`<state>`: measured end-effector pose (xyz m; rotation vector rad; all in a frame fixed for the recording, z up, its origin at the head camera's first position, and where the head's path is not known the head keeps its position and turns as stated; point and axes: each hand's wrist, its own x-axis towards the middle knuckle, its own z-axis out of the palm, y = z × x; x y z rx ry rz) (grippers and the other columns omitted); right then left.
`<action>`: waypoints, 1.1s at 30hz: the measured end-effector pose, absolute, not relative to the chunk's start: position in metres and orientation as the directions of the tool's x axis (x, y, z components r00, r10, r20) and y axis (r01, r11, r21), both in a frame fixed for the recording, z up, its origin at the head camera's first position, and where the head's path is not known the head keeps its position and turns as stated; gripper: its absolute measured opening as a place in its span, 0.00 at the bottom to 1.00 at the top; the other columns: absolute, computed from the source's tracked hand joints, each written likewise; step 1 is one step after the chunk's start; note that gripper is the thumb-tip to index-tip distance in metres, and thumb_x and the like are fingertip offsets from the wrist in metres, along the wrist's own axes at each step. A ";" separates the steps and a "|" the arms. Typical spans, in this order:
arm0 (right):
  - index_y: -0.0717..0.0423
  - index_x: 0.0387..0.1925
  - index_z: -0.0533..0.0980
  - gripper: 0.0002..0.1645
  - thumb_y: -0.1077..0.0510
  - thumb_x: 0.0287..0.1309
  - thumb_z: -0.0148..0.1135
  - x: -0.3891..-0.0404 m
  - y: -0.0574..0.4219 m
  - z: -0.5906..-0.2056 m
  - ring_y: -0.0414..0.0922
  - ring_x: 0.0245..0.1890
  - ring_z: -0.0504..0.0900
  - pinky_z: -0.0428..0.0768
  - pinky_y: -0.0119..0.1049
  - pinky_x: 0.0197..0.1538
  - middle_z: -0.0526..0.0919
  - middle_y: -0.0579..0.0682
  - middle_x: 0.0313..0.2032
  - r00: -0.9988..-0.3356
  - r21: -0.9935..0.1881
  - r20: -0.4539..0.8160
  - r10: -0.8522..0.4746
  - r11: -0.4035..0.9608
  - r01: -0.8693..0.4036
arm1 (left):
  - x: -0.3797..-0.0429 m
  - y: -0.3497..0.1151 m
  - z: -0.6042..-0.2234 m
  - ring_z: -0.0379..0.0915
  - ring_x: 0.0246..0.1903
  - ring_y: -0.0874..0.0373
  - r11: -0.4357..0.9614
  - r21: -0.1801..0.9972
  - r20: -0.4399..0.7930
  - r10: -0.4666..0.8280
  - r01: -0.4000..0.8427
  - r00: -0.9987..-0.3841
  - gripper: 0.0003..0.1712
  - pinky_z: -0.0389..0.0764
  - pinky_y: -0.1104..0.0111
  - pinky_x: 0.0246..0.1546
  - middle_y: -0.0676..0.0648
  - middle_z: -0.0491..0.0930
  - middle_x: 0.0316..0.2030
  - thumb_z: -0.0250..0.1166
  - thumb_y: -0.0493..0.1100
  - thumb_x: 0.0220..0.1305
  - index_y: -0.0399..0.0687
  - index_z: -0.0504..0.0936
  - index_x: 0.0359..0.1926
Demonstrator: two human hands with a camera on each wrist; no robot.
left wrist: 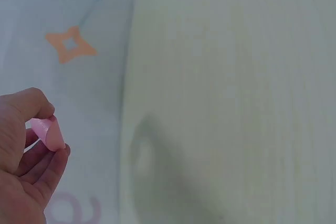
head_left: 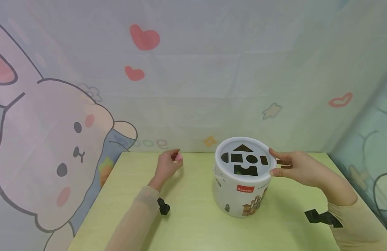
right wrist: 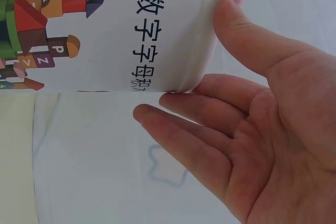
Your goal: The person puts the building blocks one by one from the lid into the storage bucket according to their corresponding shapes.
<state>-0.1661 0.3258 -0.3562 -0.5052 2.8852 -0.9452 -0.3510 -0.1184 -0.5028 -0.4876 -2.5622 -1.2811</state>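
Between its thumb and fingertips, my left hand (head_left: 168, 164) pinches a small pink block (left wrist: 48, 132) with a curved side, held over the far part of the table. A white round bucket (head_left: 231, 195) stands upright to the right of that hand, with printed toy-block pictures on its side. Its lid (head_left: 220, 170) has several dark cut-out shapes, among them a triangle, a circle and rectangles. My right hand (head_left: 301, 167) touches the right side of the lid's rim, thumb and index finger spread along it. In the right wrist view, the other fingers extend loosely beside the bucket.
The light yellow-green table (head_left: 193, 223) ends at a pale backdrop (head_left: 196, 115) printed with hearts, stars and a large rabbit. Another cloth panel (head_left: 375, 139) hangs along the right side, with a dark thin cable (head_left: 374, 188) in front of it.
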 end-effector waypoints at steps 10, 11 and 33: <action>0.65 0.79 0.63 0.50 0.42 0.69 0.73 -0.165 0.326 -0.356 0.63 0.60 0.85 0.87 0.57 0.54 0.80 0.66 0.64 -0.949 -0.565 0.054 -0.312 0.774 -0.287 | -0.330 -0.107 -0.466 0.84 0.53 0.50 0.372 0.829 0.371 0.194 0.418 -0.908 0.21 0.86 0.57 0.56 0.43 0.86 0.53 0.72 0.36 0.67 0.41 0.88 0.60; 0.64 0.79 0.64 0.50 0.42 0.69 0.73 -0.165 0.326 -0.356 0.62 0.60 0.85 0.87 0.57 0.54 0.81 0.66 0.64 -0.949 -0.566 0.055 -0.311 0.773 -0.286 | -0.327 -0.105 -0.463 0.84 0.53 0.50 0.352 0.836 0.372 0.200 0.421 -0.906 0.21 0.86 0.56 0.57 0.44 0.86 0.53 0.72 0.36 0.67 0.41 0.88 0.60; 0.63 0.79 0.64 0.49 0.43 0.68 0.73 -0.168 0.326 -0.362 0.62 0.60 0.85 0.87 0.56 0.54 0.80 0.66 0.65 -0.946 -0.568 0.071 -0.318 0.767 -0.300 | -0.275 -0.052 -0.411 0.83 0.54 0.49 0.047 0.809 0.533 0.362 0.586 -0.765 0.24 0.83 0.51 0.61 0.40 0.83 0.57 0.72 0.27 0.65 0.38 0.86 0.62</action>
